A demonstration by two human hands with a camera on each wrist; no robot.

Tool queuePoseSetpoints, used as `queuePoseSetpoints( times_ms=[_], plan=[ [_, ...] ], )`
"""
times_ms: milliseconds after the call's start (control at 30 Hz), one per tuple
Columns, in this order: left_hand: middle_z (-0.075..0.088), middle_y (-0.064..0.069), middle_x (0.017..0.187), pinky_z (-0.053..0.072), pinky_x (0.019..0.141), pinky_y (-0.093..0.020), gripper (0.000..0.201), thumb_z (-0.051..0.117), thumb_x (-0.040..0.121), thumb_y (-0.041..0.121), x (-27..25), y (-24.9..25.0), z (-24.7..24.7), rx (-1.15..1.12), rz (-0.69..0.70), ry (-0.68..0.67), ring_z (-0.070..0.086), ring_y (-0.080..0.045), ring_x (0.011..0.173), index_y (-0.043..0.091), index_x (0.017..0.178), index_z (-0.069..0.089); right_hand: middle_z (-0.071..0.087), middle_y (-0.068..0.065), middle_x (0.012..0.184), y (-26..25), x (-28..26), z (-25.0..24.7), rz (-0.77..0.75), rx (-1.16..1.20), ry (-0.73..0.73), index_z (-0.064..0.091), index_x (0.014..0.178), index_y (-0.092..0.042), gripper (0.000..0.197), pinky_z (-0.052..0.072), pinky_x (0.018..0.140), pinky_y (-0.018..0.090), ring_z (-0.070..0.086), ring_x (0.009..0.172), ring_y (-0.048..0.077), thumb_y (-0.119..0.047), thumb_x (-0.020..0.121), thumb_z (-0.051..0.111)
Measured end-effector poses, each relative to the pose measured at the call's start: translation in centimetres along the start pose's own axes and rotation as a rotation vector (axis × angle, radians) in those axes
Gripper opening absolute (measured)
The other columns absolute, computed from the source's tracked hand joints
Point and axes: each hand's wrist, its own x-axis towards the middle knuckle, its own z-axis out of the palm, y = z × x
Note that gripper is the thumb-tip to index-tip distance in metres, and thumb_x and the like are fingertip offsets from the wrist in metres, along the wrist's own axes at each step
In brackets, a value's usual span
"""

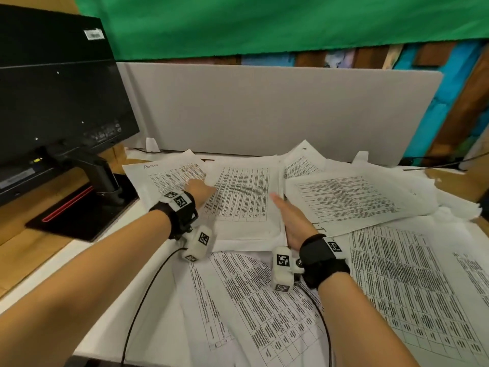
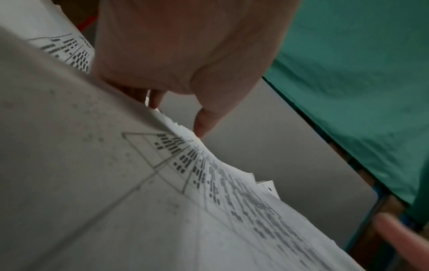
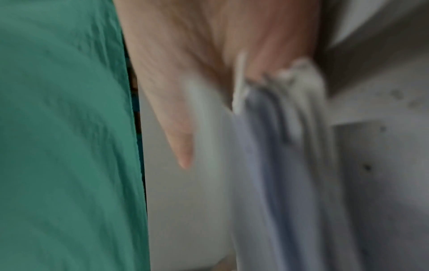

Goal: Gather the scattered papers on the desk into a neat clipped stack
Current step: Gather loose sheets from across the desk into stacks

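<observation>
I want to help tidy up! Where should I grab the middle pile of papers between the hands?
Probably take the middle pile by its two long side edges, one hand from each side. Both edges look exposed, and the left hand and right hand already flank it there.

Papers [image 1: 344, 197] cover the desk [image 1: 39, 260], monitor [image 1: 53, 88] at left.

hands: two, the left hand [image 1: 200, 189] and the right hand [image 1: 292, 218], both on the desk in front of the grey partition panel [image 1: 277, 109]
black wrist straps with white marker blocks: two, one on each wrist
white printed paper sheets [image 1: 344, 197]: many, overlapping, exact count cannot be told
gathered paper stack [image 1: 243, 197]: one, between the hands
black monitor [image 1: 53, 88]: one, left of the panel
white panel clips: two, at the panel's foot
</observation>
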Motion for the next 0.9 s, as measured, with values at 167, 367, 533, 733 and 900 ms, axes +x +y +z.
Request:
queuePoseSetpoints(
  times_ms=[167, 367, 533, 733, 900],
  plan=[
    [0.059, -0.019, 0.113, 0.05, 0.072, -0.038, 0.032, 0.04, 0.092, -0.001, -1.9, -1.0, -0.6, -0.171, 0.127, 0.051, 0.06, -0.036, 0.099, -0.002, 0.122, 0.049, 0.061, 0.01, 0.133, -0.6, -1.1, 0.5, -0.09, -0.231, 0.01, 0.055, 0.124, -0.021, 0.035, 0.047, 0.104, 0.045, 0.06, 0.117, 0.027, 0.0, 0.096, 0.053],
    [0.05, 0.001, 0.101, 0.047, 0.069, -0.022, 0.023, 0.033, 0.099, 0.005, -9.1, 1.3, -4.4, -0.523, 0.641, 0.344, 0.053, -0.012, 0.085, 0.005, 0.121, 0.039, 0.053, -0.006, 0.14, -6.0, -3.7, 2.1, -0.413, -0.395, 0.07, 0.034, 0.145, -0.025, 0.05, 0.042, 0.107, 0.037, 0.05, 0.129, 0.015, -0.027, 0.099, 0.053],
    [0.048, 0.018, 0.1, 0.042, 0.078, -0.001, 0.013, 0.032, 0.104, 0.018, -13.6, 4.2, -7.2, -0.58, 0.945, 0.414, 0.05, 0.023, 0.085, 0.013, 0.115, 0.036, 0.044, -0.005, 0.15, -11.2, -5.2, 2.8, -0.589, -0.552, 0.122, 0.025, 0.152, -0.019, 0.072, 0.032, 0.113, 0.033, 0.042, 0.135, 0.011, -0.051, 0.094, 0.052],
    [0.054, 0.002, 0.13, 0.043, 0.106, -0.029, 0.053, 0.054, 0.091, 0.044, -14.1, 5.2, -9.5, -0.695, 0.906, 0.373, 0.053, -0.005, 0.121, 0.01, 0.131, 0.041, 0.072, 0.002, 0.114, -13.3, -7.2, 3.2, -0.602, -0.28, 0.033, 0.067, 0.114, -0.021, 0.041, 0.048, 0.103, 0.046, 0.067, 0.111, 0.019, -0.031, 0.076, 0.079],
    [0.063, 0.004, 0.094, 0.048, 0.073, -0.011, 0.021, 0.047, 0.099, 0.016, -16.3, 8.2, -9.0, -0.707, 1.053, 0.309, 0.062, 0.007, 0.081, 0.003, 0.113, 0.056, 0.07, 0.008, 0.102, -15.6, -8.8, 6.8, -0.759, -0.171, 0.111, 0.064, 0.097, -0.02, 0.015, 0.054, 0.095, 0.044, 0.067, 0.101, 0.024, -0.016, 0.086, 0.072]
  ],
)
